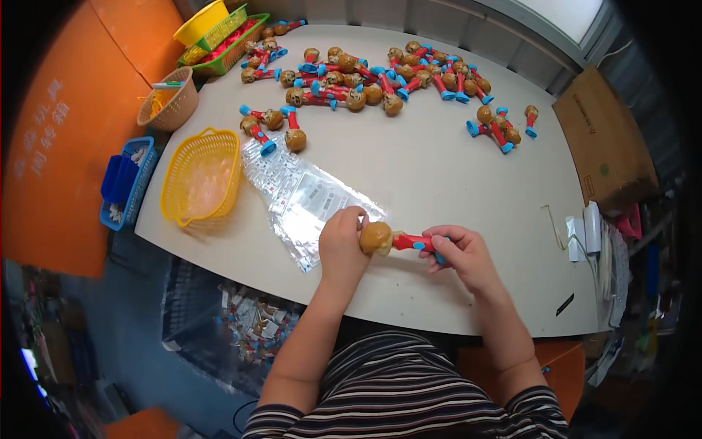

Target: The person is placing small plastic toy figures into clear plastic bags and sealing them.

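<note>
One toy point(406, 242) at the frame's centre is gripped: left hand point(342, 240) at its head, right hand point(466, 257) pinching its blue end.

1 pale table point(439, 175) | grey panelled wall point(468, 25) | bright window point(567, 14), upper right | blue-grey floor point(131, 293)

a workshop: beyond the hands point(341, 245), many like figures point(356, 100) lie heaped on the bench point(439, 168); left of the hands stand baskets point(174, 170), right a carton point(610, 139).
</note>
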Tool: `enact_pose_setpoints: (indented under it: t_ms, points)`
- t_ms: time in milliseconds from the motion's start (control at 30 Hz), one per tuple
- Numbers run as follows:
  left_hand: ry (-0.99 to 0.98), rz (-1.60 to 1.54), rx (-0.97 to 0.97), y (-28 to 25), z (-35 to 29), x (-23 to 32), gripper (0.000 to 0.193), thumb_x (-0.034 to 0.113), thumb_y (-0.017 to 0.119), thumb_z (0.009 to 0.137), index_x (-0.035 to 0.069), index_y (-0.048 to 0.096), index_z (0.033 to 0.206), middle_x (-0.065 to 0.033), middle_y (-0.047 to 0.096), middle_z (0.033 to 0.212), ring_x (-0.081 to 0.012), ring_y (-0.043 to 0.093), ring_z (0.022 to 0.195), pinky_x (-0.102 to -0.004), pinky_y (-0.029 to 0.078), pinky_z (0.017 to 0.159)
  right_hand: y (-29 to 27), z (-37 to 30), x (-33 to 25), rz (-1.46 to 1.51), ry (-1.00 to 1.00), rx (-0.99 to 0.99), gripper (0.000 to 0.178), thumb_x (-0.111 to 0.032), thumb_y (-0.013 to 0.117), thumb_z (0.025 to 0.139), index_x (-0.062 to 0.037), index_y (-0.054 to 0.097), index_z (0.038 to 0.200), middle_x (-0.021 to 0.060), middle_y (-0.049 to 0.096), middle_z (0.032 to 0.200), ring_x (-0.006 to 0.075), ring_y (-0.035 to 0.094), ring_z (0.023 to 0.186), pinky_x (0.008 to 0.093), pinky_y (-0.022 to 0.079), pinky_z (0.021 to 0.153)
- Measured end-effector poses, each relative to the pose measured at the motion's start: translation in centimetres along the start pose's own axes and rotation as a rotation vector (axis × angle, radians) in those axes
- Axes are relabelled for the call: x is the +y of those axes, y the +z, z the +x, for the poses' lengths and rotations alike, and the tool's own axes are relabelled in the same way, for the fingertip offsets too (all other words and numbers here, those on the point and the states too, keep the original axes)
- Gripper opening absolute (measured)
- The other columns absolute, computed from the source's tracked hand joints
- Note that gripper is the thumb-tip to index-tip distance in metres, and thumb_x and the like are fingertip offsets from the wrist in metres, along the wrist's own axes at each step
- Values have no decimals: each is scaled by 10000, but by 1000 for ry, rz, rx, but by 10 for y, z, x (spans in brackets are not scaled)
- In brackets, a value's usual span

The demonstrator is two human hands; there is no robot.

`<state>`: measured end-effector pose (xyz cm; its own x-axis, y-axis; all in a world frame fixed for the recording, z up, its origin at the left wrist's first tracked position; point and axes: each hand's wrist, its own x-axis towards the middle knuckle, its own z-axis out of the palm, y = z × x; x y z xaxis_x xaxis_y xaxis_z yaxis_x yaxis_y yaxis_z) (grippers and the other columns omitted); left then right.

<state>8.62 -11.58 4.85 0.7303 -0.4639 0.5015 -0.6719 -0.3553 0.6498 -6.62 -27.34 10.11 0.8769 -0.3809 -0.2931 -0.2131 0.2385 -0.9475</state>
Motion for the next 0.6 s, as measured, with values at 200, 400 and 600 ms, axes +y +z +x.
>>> enact_pose_setpoints:
  t_ms: [200, 400, 600]
  points:
    - [-146, -40, -80, 1, -7, 3, 124, 36, 680, 821, 37, 607, 922, -108, 625, 787, -276, 628, 703, -383, 492, 635, 13, -5, 34, 213, 73, 263, 257, -172, 594, 989, 6, 645, 1168, 87, 689, 921, 105, 628, 717, 239, 566, 663]
    - [-24, -68, -50, -1, -10, 1, 88, 42, 641, 845, 21, 607, 923, -137, 626, 811, -320, 624, 749, -413, 498, 669, 34, -18, 49, -392, -367, 320, 262, -114, 646, 942, 18, 645, 1169, 101, 697, 924, 143, 650, 732, 263, 547, 667]
    - [77, -86, -84, -8, -5, 5, 72, 35, 619, 857, 10, 613, 924, -157, 629, 835, -346, 619, 779, -430, 497, 685, 25, -10, 57, -994, -913, 231, 268, -92, 676, 904, 6, 652, 1152, 119, 693, 952, 188, 664, 754, 297, 549, 653]
